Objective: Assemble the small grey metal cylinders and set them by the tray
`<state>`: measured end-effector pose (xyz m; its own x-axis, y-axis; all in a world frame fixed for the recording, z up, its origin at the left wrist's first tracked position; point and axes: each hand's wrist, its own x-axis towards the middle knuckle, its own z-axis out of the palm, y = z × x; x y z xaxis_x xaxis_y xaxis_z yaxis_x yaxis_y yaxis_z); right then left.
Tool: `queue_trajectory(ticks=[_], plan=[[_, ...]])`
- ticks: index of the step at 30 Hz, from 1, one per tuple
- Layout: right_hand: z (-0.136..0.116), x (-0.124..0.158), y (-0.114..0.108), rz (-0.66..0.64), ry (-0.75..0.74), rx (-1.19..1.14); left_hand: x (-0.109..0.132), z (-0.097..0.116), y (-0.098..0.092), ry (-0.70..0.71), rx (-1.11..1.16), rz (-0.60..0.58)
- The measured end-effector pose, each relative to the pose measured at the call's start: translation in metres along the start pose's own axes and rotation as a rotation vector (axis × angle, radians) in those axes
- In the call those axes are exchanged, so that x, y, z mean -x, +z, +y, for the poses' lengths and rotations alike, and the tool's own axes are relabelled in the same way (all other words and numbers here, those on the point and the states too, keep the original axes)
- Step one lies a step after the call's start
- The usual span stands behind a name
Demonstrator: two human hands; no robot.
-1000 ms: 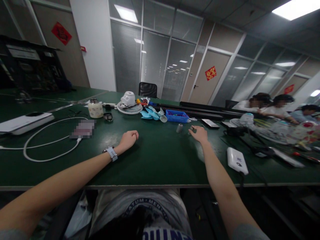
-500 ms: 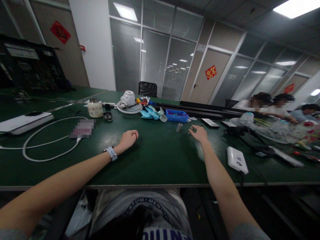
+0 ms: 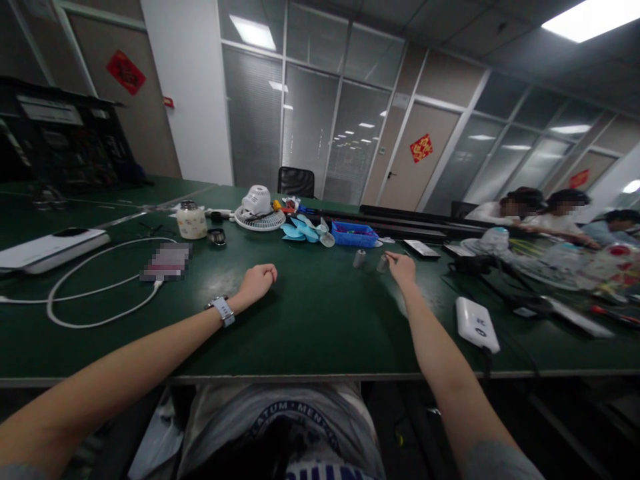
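Note:
My left hand point(image 3: 257, 280) rests on the green table point(image 3: 320, 320) as a closed fist, with nothing visible in it; a pale watch point(image 3: 223, 311) is on that wrist. My right hand point(image 3: 403, 269) is stretched out further back on the table, its fingers drawn together on the top of a small grey cylinder point(image 3: 383, 264) that stands upright. A second small grey cylinder point(image 3: 359, 258) stands just left of it, untouched.
Behind the cylinders are a blue tray point(image 3: 354, 235), a light-blue fan blade point(image 3: 300, 230) and a white fan body with its grille point(image 3: 259, 208). A jar point(image 3: 191, 221), a white cable loop point(image 3: 90, 293) and a white box point(image 3: 50, 248) lie left. A white device point(image 3: 477, 325) lies right. Other people sit far right point(image 3: 545, 213).
My right hand moved slightly forward and its spread fingers closed on the small cylinder, which now shows beside the fingertips. My left fist stayed put. The view shifted a little.

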<state>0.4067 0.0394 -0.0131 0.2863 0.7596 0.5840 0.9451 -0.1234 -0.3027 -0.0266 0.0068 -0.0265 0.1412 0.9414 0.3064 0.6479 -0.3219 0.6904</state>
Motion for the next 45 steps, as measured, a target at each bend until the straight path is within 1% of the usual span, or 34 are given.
queue_trajectory(ticks=[4, 8, 13, 17, 25, 29, 33, 34, 35, 38, 39, 40, 42, 43, 45], plan=[[0.0, -0.002, -0.001, -0.005, -0.015, 0.003, -0.001, -0.003, 0.001, 0.009, -0.002, 0.005], [0.0, -0.004, 0.0, 0.007, -0.021, -0.046, -0.003, -0.006, 0.002, 0.003, 0.001, 0.002], [0.003, -0.007, 0.007, 0.051, 0.048, -0.168, -0.004, -0.006, 0.002, 0.001, 0.003, 0.0], [0.006, -0.01, 0.013, 0.066, 0.073, -0.243, -0.004, -0.007, 0.003, 0.013, 0.006, 0.002], [0.009, -0.016, 0.02, 0.025, 0.181, -0.303, -0.008, -0.014, 0.006, 0.008, 0.006, -0.014], [0.011, -0.014, 0.022, 0.007, 0.225, -0.339, -0.006, -0.011, 0.005, 0.024, 0.006, -0.01], [0.013, -0.01, 0.021, -0.027, 0.234, -0.371, -0.004, -0.007, 0.004, 0.017, 0.002, -0.024], [0.013, -0.008, 0.019, -0.008, 0.226, -0.362, -0.003, -0.006, 0.003, 0.016, 0.003, -0.027], [0.011, -0.007, 0.017, 0.043, 0.213, -0.339, -0.003, -0.005, 0.003, 0.017, 0.005, -0.027], [-0.003, -0.002, 0.009, 0.281, 0.102, -0.222, -0.002, -0.005, 0.002, 0.021, 0.009, -0.023], [-0.011, 0.0, 0.008, 0.324, 0.038, -0.193, -0.003, -0.005, 0.002, 0.021, 0.012, -0.025], [-0.02, 0.002, 0.007, 0.323, -0.035, -0.175, -0.003, -0.005, 0.002, 0.019, 0.014, -0.03], [-0.04, 0.007, 0.01, 0.233, -0.171, -0.161, -0.003, -0.006, 0.003, 0.014, 0.014, -0.04], [-0.05, 0.009, 0.014, 0.172, -0.208, -0.152, -0.003, -0.006, 0.003, 0.012, 0.011, -0.041], [-0.064, 0.013, 0.026, 0.056, -0.2, -0.135, -0.003, -0.006, 0.003, 0.013, 0.001, -0.034]])
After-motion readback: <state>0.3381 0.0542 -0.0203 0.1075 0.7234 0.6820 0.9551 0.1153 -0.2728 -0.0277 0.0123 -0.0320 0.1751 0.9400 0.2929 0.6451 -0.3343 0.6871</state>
